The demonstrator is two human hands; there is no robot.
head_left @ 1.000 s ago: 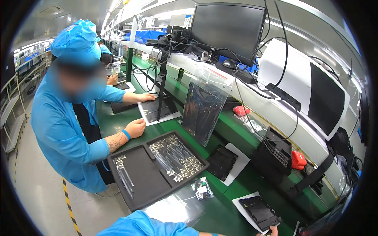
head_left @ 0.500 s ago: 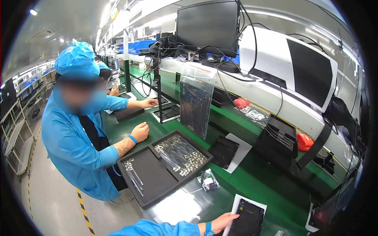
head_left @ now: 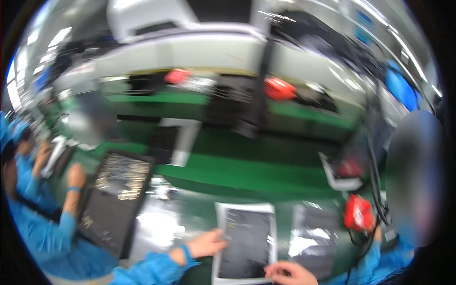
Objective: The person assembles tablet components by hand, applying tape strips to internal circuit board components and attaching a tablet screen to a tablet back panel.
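Note:
A flat black rectangular panel lies on a white sheet in front of me; motion blur hides its detail. My left hand is at the left edge, its fingers closed on the panel and sheet. Over the lower right corner of the panel is my right hand, fingers bent, tips at the panel's edge; smearing hides whether they grip anything. A shiny clear plastic bag or film with something dark under it lies to the right of the panel.
To the left stands a black tray with many small metallic strips, beside a co-worker's hand. A small bag of parts lies near it. Farther back is another black panel. A red object and cables sit at the right, near another person's blue sleeve.
My view has swung to the right, so the tray and co-worker now appear farther left. My right hand has come into view at the panel. The left hand stays at its left edge.

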